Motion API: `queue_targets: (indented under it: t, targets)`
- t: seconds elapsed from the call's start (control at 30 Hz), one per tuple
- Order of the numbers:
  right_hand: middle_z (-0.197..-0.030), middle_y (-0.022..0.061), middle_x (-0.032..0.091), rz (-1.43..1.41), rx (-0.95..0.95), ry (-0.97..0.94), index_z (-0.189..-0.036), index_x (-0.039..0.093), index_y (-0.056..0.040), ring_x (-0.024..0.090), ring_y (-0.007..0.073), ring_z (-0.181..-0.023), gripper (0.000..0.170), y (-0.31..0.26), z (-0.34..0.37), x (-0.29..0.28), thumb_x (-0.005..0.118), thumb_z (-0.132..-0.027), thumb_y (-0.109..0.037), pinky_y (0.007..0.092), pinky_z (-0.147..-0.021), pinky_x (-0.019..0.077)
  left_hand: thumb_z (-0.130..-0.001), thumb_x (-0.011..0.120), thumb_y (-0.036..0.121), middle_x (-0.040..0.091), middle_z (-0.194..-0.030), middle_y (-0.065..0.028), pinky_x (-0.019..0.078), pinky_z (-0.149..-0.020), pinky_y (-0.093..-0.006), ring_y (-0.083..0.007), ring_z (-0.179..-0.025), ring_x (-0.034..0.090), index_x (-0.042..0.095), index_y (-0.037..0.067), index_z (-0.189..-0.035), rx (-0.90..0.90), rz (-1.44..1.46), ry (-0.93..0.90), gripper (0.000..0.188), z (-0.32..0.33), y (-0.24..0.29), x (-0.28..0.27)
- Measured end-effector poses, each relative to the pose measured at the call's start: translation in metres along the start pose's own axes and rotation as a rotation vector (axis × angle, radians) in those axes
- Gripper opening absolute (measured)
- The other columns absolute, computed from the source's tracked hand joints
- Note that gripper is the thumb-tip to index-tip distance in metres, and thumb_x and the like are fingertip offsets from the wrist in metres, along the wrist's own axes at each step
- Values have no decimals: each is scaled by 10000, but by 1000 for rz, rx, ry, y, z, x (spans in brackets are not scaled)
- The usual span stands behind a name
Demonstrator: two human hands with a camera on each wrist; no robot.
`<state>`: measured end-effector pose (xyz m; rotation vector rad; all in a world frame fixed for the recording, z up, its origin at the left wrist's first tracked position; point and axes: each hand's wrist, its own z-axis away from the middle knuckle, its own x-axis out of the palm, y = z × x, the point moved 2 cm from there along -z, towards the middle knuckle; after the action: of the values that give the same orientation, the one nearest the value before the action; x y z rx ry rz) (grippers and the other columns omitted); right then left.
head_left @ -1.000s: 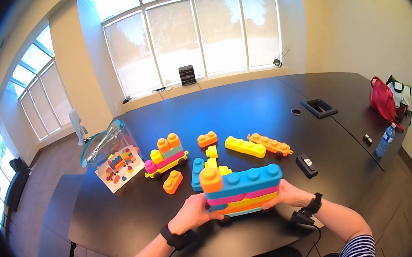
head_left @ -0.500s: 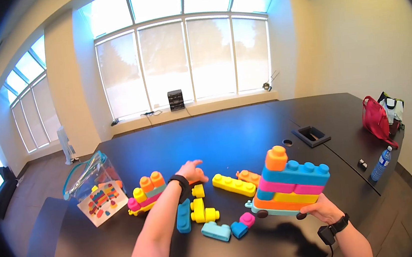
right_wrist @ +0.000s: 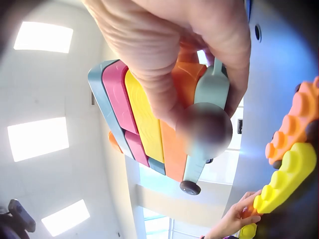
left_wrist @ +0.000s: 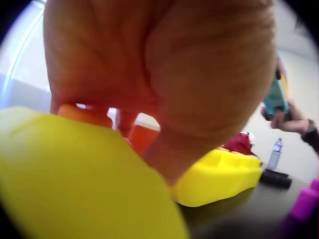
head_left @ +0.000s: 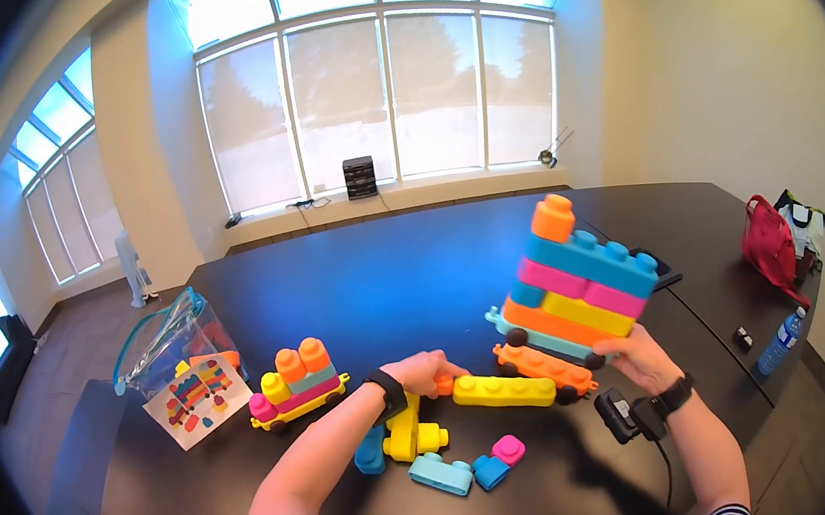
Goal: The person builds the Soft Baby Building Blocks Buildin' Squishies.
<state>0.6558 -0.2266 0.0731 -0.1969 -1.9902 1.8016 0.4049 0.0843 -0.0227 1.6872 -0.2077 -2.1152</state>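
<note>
My right hand (head_left: 644, 359) grips the lower rear of a toy wagon of stacked blocks (head_left: 581, 285), tilted and raised over the table. Its wheeled base (right_wrist: 197, 167) is light teal, with orange, yellow, pink and blue layers above and an orange block (head_left: 552, 218) on top. Out in front, my left hand (head_left: 417, 373) pinches a small orange block (right_wrist: 247, 211) at the end of a long yellow block (head_left: 503, 392). An orange wheeled base (head_left: 545, 368) lies just behind that yellow block. Below the left wrist are yellow blocks (head_left: 414, 438), which loom large in the left wrist view.
A smaller block wagon (head_left: 297, 382) stands at left, by a picture card (head_left: 196, 399) and a clear bag (head_left: 171, 333). Light teal (head_left: 442, 476), blue (head_left: 491, 470) and pink (head_left: 508, 449) blocks lie in front. At right are a black device (head_left: 614, 415) and a water bottle (head_left: 781, 341).
My left hand has let go of the wagon, reached forward and taken hold of the small orange block, now against the long yellow block. The right hand has carried the wagon right and up.
</note>
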Motion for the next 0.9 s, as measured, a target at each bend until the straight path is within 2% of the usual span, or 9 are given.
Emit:
queue_targets:
  t: [0.1, 0.23, 0.37, 0.43, 0.5, 0.57, 0.67, 0.77, 0.9]
  targets:
    - [-1345, 114, 696, 37, 46, -72, -1396, 623, -2, 675, 243, -1230, 556, 9, -42, 33, 792, -867, 34, 418, -1058, 548, -908, 771, 117, 553, -1409, -156, 459, -1134, -445, -385, -1297, 557, 534, 342, -1577, 8, -36, -118, 744, 29, 41, 6]
    - [-1255, 110, 720, 66, 119, -190, -1341, 655, 8, 694, 224, -1148, 500, 36, -95, 81, 809, -866, 13, 398, -988, 571, -981, 703, 160, 500, -1517, -164, 445, -1153, -444, -375, -1377, 518, 471, 204, -1615, 35, 115, -130, 676, 61, 73, 20]
    - [-1229, 62, 730, 91, 179, -277, -1322, 684, -52, 695, 198, -1115, 510, 82, -142, 113, 844, -840, -5, 391, -966, 554, -983, 709, 137, 651, -1344, -172, 499, -1097, -426, -332, -1289, 619, 605, 110, -1462, 64, 98, 174, 491, 124, 93, -34]
    - [-1214, 45, 735, 145, 210, -279, -1314, 694, -72, 694, 183, -1091, 512, 94, -152, 129, 857, -831, -18, 374, -945, 540, -951, 776, 167, 707, -1213, -143, 531, -1047, -414, -272, -1213, 671, 665, 89, -1341, -1, 440, 490, 413, 172, 88, -71]
    - [-1195, 32, 740, 235, 249, -285, -1302, 706, -87, 691, 169, -1067, 509, 103, -160, 138, 867, -823, -32, 354, -923, 524, -833, 899, 228, 716, -1217, -143, 553, -992, -421, -269, -1176, 692, 627, 98, -1359, -107, 377, 945, 606, 214, 60, -98]
    - [-1177, 33, 745, 292, 263, -310, -1289, 716, -86, 685, 162, -1062, 506, 113, -171, 141, 875, -812, -32, 345, -907, 516, -727, 980, 315, 716, -1234, -148, 553, -1013, -434, -282, -1196, 685, 583, 64, -1403, -250, 217, 1084, 823, 245, 19, -102]
    - [-1170, 39, 753, 349, 287, -343, -1288, 719, -80, 684, 156, -1065, 510, 126, -178, 143, 875, -806, -19, 341, -910, 517, -668, 1018, 347, 694, -1282, -144, 519, -1085, -402, -275, -1256, 651, 513, 46, -1461, -414, 206, 879, 987, 267, -46, -67]
    - [-1194, 51, 759, 346, 275, -389, -1309, 711, -66, 694, 160, -1085, 519, 132, -180, 145, 856, -818, 14, 348, -947, 536, -643, 1028, 366, 686, -1307, -162, 513, -1100, -413, -294, -1277, 638, 516, 36, -1459, -557, 348, 701, 1018, 272, -73, -38]
    - [-1203, 61, 760, 384, 184, -471, -1288, 729, -48, 694, 177, -1104, 492, 140, -180, 148, 845, -818, 41, 342, -948, 541, -610, 1024, 366, 741, -1261, -187, 543, -1041, -397, -331, -1200, 706, 624, 1, -1356, -594, 255, 714, 922, 268, -85, -16]
